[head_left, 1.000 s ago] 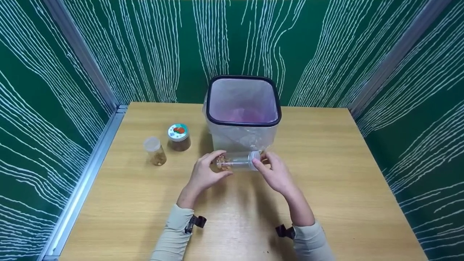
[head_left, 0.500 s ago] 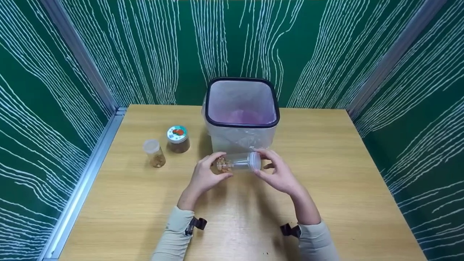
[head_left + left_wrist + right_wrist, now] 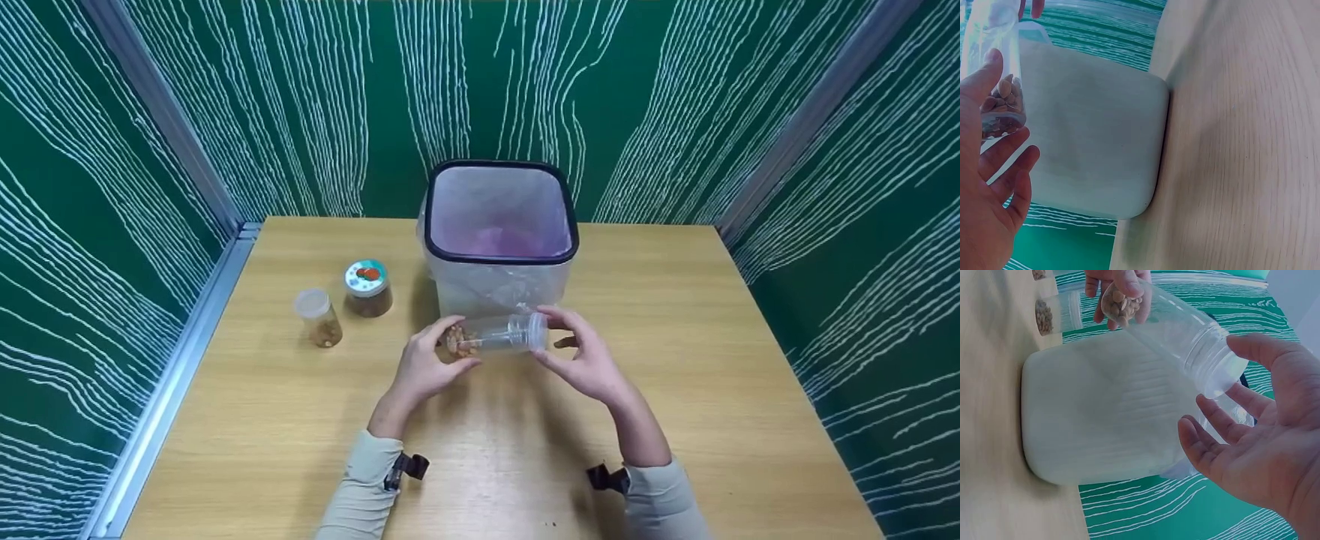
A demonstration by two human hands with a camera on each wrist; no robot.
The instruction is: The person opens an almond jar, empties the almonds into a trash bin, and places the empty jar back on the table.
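A clear plastic jar [image 3: 491,334] lies sideways in the air in front of the bin, with brown nut-like pieces [image 3: 1123,306] gathered at its base end. My left hand [image 3: 421,367] grips that base between thumb and fingers. At the other end, my right hand [image 3: 592,367] pinches the translucent lid [image 3: 538,331] by its rim, thumb on the near side. In the right wrist view, the jar's threaded neck [image 3: 1203,351] shows beside the lid; whether the two still touch I cannot tell. The right hand's other fingers [image 3: 1199,444] are loosely bent, off the lid.
A pale bin [image 3: 502,289] with a black rim and a plastic liner stands behind the hands. To the left are a lidded clear jar [image 3: 322,322] with similar pieces and a shorter brown jar [image 3: 369,296] with a picture lid. Green walls enclose the wooden table [image 3: 712,390].
The right hand has shifted slightly right with the lid, and more of the jar's neck shows. Its thumb and fingers now span the lid's rim. My left hand has stayed nearly still.
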